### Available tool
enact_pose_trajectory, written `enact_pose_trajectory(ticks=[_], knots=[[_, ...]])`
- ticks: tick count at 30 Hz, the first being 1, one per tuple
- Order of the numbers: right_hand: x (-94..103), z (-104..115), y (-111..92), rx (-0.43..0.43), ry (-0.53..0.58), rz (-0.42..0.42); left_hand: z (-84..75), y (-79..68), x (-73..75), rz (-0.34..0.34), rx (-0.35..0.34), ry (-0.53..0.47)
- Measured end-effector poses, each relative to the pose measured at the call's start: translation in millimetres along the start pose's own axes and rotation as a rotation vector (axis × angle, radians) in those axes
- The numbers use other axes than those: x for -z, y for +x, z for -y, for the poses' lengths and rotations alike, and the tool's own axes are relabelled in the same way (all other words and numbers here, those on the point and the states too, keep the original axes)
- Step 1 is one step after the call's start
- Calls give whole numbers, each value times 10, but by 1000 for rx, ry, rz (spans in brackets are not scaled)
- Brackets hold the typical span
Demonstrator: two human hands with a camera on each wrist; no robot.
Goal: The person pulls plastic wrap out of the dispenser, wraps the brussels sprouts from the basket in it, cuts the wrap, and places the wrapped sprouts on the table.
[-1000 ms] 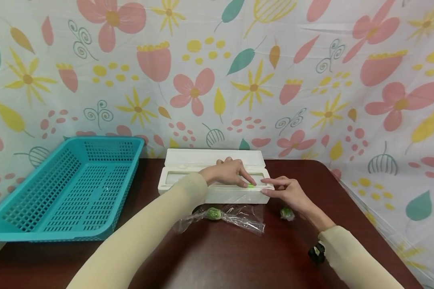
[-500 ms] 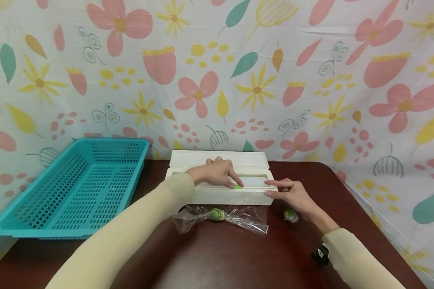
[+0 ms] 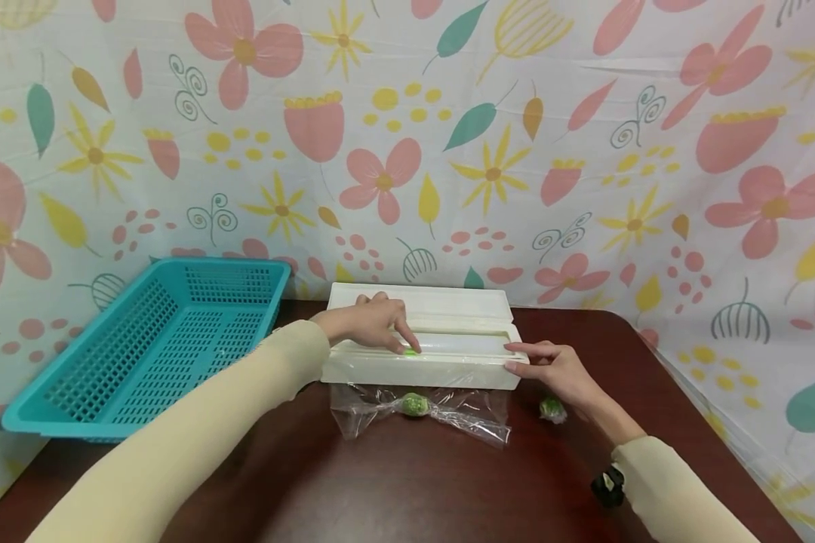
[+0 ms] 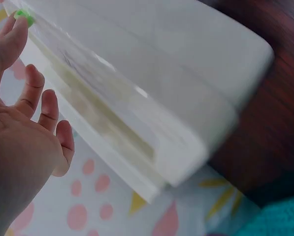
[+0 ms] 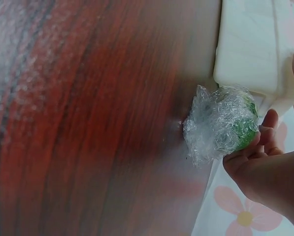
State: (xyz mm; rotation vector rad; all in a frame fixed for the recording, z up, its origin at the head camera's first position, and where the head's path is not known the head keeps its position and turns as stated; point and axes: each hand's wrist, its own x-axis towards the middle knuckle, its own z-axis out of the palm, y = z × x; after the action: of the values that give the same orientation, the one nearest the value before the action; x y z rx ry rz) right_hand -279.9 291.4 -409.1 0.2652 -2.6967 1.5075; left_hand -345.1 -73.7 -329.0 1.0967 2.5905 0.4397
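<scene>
A white cling film dispenser (image 3: 421,371) stands at the back of the table, its lid (image 3: 441,303) tipped back and a pale roll showing inside. Along its front rail sits a small green slide cutter (image 3: 410,351), which my left hand (image 3: 372,320) pinches between thumb and index finger. The left wrist view shows the other fingers free of the green cutter (image 4: 26,17). At the dispenser's right end, my right hand (image 3: 560,373) grips the edge with thumb and fingers. Clear film (image 3: 472,424) hangs from the front, twisted around a small green vegetable (image 3: 416,405).
Another green vegetable (image 3: 553,410), bundled in crumpled film, lies on the table (image 3: 414,490) beneath the right hand. At the left stands a teal plastic basket (image 3: 197,339). A flower-patterned curtain (image 3: 407,90) hangs behind the table.
My left hand has slid the green cutter leftward along the rail, from near the right end to about the middle. My right hand keeps its hold on the right end. The view has shifted slightly.
</scene>
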Motion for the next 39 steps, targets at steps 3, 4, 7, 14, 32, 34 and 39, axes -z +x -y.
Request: enact_pose_trajectory(ticks=[3, 4, 7, 14, 32, 34, 39], knots=[[-3, 14, 8, 7, 1, 1, 105, -145, 64, 14, 35, 24], [-1, 16, 9, 6, -1, 1, 140, -193, 84, 21, 47, 34], [4, 20, 6, 0, -8, 0, 222, -319, 134, 44, 73, 55], [14, 14, -9, -20, -26, 9, 294, -475, 209, 69, 106, 68], [35, -5, 16, -40, -27, 36, 478, -673, 300, 84, 182, 43], [34, -9, 20, -40, -28, 36, 482, -672, 309, 88, 188, 54], [32, 9, 29, -37, -31, 34, 488, -702, 360, 109, 179, 62]])
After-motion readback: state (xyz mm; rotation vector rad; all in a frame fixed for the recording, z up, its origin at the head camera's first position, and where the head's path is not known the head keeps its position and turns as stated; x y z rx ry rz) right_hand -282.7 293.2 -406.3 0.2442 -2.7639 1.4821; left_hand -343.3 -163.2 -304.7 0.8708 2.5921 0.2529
